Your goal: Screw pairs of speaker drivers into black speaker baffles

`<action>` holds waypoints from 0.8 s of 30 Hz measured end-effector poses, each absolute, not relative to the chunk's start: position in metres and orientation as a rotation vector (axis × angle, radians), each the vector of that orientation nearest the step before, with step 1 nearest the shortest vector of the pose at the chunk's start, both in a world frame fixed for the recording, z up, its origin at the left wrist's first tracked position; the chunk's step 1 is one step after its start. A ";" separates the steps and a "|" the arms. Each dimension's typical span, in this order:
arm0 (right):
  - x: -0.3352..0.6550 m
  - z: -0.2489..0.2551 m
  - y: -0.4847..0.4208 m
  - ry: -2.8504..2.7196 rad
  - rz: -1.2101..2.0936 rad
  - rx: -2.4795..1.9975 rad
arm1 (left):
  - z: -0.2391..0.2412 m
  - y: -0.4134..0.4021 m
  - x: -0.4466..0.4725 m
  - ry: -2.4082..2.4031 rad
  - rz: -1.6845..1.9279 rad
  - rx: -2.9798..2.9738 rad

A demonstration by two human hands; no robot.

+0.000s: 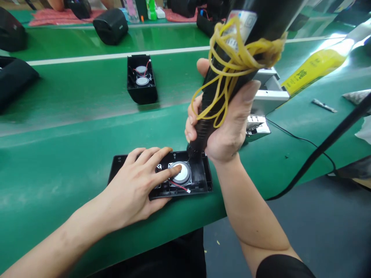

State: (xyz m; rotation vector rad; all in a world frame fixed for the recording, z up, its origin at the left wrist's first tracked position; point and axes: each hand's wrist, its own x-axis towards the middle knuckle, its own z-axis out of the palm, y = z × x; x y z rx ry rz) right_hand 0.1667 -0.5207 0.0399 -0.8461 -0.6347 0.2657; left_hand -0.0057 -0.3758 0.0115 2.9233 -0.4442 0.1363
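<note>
A black speaker housing lies on its back at the bench's near edge, with round speaker drivers inside. One driver shows a white centre and a red-and-black lead ending in a white plug. My left hand grips the housing across its width, thumb along the near side, one finger on the driver's centre. My right hand is wrapped round a black electric screwdriver, held tilted with its tip down at the driver's far right corner. Yellow rubber bands are looped round the screwdriver. The bit's contact point is too small to make out.
Another open housing with drivers stands farther back on the green bench. A metal device and a yellow packet are at right. A black cable crosses the right side. Black speakers stand behind.
</note>
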 end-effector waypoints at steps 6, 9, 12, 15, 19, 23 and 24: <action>0.165 0.050 -0.530 -0.673 0.219 -0.877 | 0.011 -0.375 -0.007 -0.467 0.130 2.929; 0.166 0.049 -0.530 -0.663 0.252 -0.874 | 0.012 -0.376 -0.006 -0.461 0.141 2.928; 0.167 0.048 -0.527 -0.597 0.260 -0.890 | 0.014 -0.377 -0.006 -0.460 0.154 2.924; 0.166 0.049 -0.523 -0.532 0.246 -0.899 | 0.013 -0.377 -0.006 -0.453 0.130 2.927; 0.166 0.047 -0.522 -0.529 0.250 -0.925 | 0.013 -0.376 -0.007 -0.455 0.111 2.936; 0.167 0.044 -0.521 -0.548 0.270 -0.933 | 0.013 -0.377 -0.007 -0.449 0.120 2.938; 0.168 0.043 -0.521 -0.554 0.278 -0.925 | 0.013 -0.377 -0.007 -0.447 0.122 2.938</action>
